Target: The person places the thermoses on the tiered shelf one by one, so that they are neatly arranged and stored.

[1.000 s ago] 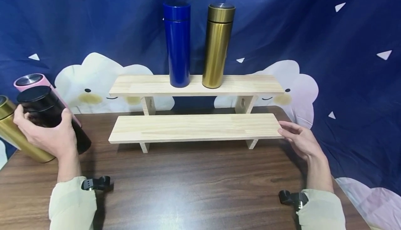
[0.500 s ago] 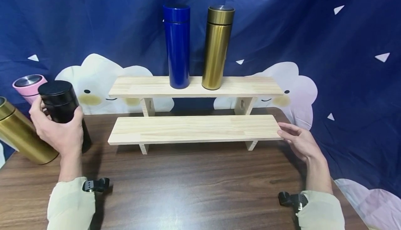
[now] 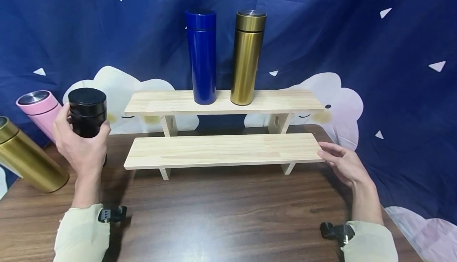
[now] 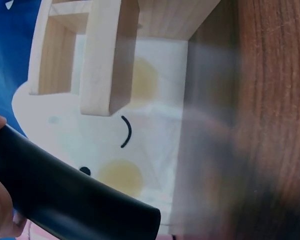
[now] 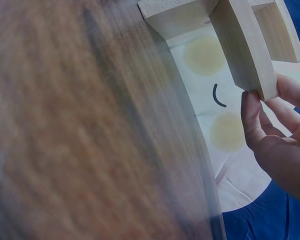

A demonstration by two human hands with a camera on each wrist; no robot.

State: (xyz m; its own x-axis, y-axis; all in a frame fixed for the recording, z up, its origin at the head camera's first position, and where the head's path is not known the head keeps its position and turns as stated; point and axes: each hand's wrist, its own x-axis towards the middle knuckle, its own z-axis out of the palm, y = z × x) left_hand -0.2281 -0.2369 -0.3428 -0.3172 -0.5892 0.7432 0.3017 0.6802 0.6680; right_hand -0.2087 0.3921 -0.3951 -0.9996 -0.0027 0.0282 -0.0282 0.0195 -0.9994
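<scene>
My left hand (image 3: 81,149) grips a black thermos bottle (image 3: 87,113) round its upper body, just below the lid. In the left wrist view the black bottle (image 4: 85,192) slants, its base against the cloud-print backdrop. Left of that hand lean a pink thermos (image 3: 43,113) and a gold thermos (image 3: 30,157). At the right end of a two-tier wooden shelf (image 3: 221,151), my right hand (image 3: 344,167) pinches the lower board; the right wrist view shows fingers (image 5: 252,112) on either side of the board's end. On the upper board stand a blue thermos (image 3: 202,60) and another gold thermos (image 3: 248,60).
The shelf stands at the back of a brown wood-grain table (image 3: 221,214). Close behind it hangs a dark blue curtain (image 3: 143,24) with white clouds and triangles. Each wrist carries a small black camera.
My left hand has carried the black thermos to the right and stood it more upright, away from the pink and gold bottles. My right hand has stayed at the shelf's end.
</scene>
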